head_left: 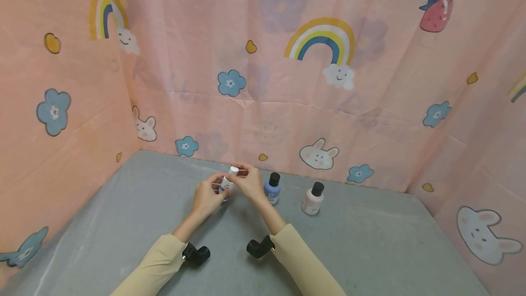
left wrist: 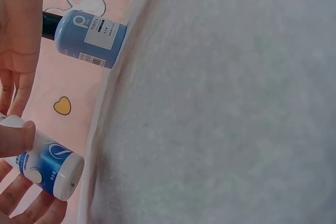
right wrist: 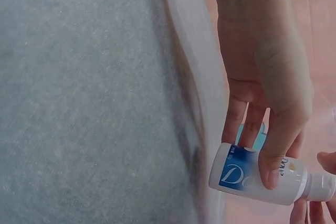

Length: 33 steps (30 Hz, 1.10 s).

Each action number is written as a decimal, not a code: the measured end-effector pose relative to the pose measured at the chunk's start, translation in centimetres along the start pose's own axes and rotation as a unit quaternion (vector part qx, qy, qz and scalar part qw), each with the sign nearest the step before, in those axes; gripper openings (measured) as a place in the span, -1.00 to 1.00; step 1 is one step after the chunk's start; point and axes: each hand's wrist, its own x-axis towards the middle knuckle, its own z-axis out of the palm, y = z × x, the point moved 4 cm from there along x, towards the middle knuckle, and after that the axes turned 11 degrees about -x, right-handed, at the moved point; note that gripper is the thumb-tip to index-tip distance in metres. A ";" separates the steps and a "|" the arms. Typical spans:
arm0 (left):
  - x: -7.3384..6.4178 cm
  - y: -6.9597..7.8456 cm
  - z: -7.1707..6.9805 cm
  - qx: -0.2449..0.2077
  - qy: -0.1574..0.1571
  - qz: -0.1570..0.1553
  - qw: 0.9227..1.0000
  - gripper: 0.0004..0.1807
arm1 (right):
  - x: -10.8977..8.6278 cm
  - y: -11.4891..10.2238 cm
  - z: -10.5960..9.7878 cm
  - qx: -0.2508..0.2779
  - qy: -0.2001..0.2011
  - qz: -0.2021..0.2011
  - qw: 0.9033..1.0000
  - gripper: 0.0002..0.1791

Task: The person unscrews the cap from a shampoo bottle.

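My left hand (head_left: 205,199) grips the body of a small white lotion bottle (head_left: 226,185) with a blue label, above the grey table near its back edge. In the right wrist view the thumb lies across the front of the bottle (right wrist: 249,177), the fingers behind it. My right hand (head_left: 251,185) pinches the white cap (head_left: 234,170), thumb on one side and fingers on the other. The bottle leans, cap up and toward the right. In the left wrist view its base (left wrist: 68,177) shows, held off the tabletop.
A blue bottle (head_left: 271,193) with a black cap stands just right of my right hand. Farther right is a pale pink bottle (head_left: 312,203), also black-capped. Behind the grey table (head_left: 370,241) hangs a pink printed curtain (head_left: 271,118), which continues along both sides.
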 end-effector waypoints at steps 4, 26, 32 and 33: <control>0.0 0.2 0.1 -0.003 0.004 0.001 1.000 -0.55 | 0.1 0.2 0.0 -0.002 0.002 -0.004 1.000 -0.55; -0.3 0.9 -0.2 0.075 0.034 0.057 0.995 -0.54 | 0.0 0.4 -0.1 0.003 0.037 0.015 0.999 -0.64; -0.3 0.6 -0.4 0.058 0.023 0.055 0.997 -0.54 | 0.0 0.2 0.0 0.000 0.023 0.013 1.000 -0.63; -0.3 0.6 -0.4 0.055 0.021 0.053 0.997 -0.54 | 0.0 0.2 0.0 0.001 0.022 0.013 1.000 -0.63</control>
